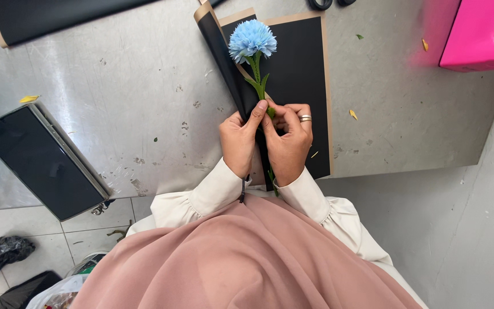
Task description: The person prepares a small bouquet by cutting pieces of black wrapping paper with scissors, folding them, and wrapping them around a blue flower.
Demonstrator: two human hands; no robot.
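A light blue flower (252, 39) with a green stem (257, 77) lies on a black wrapping sheet with a tan border (301, 68) on the metal table (132, 97). The sheet's left edge is folded over toward the stem. My left hand (239, 141) pinches the folded paper against the stem, thumb on top. Beside it, my right hand (289, 140), a ring on one finger, grips the stem and paper from the right. The stem's lower end pokes out below my wrists.
A black rectangular box (41, 160) sits at the table's left edge. More black paper (47, 17) lies at the top left, a pink container (481, 34) at the top right. Yellow petal bits (353, 114) dot the table. Bags lie on the tiled floor (7, 254).
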